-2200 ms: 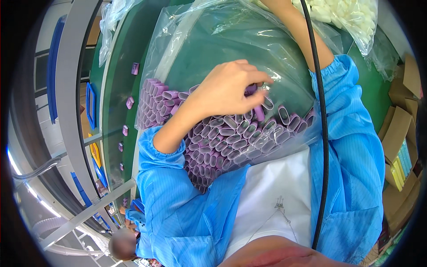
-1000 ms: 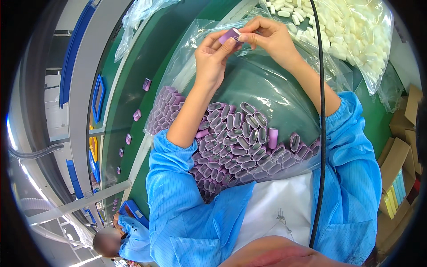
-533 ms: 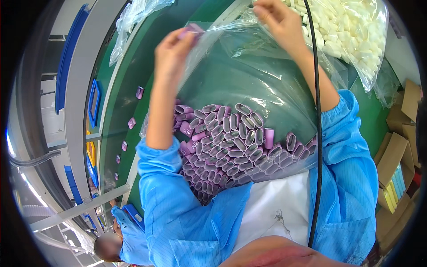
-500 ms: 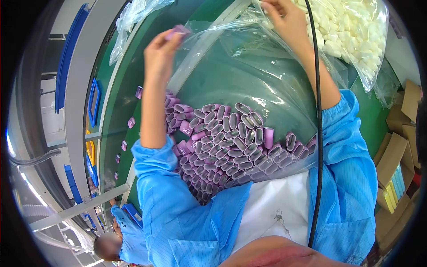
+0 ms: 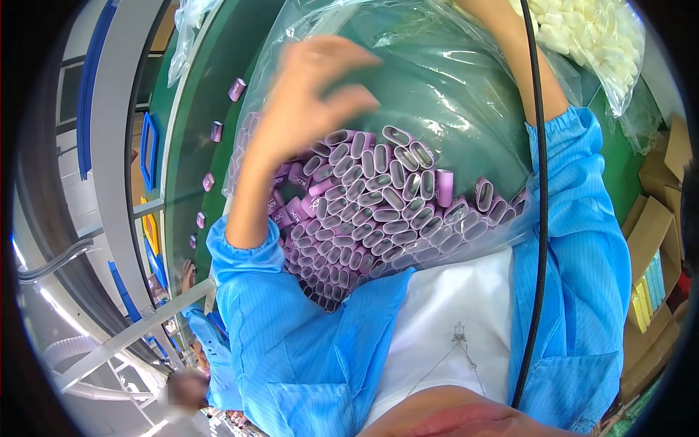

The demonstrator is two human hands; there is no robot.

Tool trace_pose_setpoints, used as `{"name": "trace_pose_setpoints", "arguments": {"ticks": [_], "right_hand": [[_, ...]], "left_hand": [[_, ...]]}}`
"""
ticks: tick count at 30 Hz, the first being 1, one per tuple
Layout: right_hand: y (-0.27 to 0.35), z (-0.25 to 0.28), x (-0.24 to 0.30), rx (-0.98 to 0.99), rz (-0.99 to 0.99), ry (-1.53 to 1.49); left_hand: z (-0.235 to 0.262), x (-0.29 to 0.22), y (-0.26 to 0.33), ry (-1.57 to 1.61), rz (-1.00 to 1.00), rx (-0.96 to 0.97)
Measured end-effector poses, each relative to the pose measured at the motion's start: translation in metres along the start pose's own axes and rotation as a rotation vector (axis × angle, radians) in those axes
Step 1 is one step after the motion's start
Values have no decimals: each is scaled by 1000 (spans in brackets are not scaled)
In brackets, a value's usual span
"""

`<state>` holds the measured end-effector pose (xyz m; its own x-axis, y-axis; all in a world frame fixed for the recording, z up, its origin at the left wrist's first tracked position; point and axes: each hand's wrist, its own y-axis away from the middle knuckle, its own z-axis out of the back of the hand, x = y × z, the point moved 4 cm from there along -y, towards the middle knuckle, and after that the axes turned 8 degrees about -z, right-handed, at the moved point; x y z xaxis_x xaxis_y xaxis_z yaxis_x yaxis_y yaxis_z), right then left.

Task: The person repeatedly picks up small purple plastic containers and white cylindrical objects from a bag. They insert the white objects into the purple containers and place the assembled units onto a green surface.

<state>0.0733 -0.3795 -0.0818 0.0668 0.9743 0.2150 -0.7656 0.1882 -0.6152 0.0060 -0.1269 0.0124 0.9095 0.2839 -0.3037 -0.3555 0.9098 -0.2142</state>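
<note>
Purple oval shells [image 5: 373, 197] crowd on clear plastic sheeting [image 5: 466, 80] along the near edge of the green tabletop [image 5: 622, 171], many with hollow ends up. Over the tabletop's left edge, the left hand [image 5: 317, 69] (blurred) is released, thumb and fingers apart. White pieces [image 5: 590, 36] fill the far right corner; the right hand is cut off, its grip impossible to tell.

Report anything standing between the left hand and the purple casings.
Nothing visible stands between the left hand and the purple casings mid-pile; clear plastic film overlaps those at the pile's lower right edge.
</note>
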Motion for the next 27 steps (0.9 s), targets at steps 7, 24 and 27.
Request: {"name": "trace_pose_setpoints", "arguments": {"ticks": [7, 24, 27], "right_hand": [[-3, -12, -1, -5, 101, 133], [28, 26, 71, 183, -134, -1021], [31, 18, 73, 144, -334, -1004]], "left_hand": [[-63, -40, -21, 423, -206, 528], [-58, 63, -24, 1015, 398, -836], [-59, 62, -25, 949, 420, -828]]}}
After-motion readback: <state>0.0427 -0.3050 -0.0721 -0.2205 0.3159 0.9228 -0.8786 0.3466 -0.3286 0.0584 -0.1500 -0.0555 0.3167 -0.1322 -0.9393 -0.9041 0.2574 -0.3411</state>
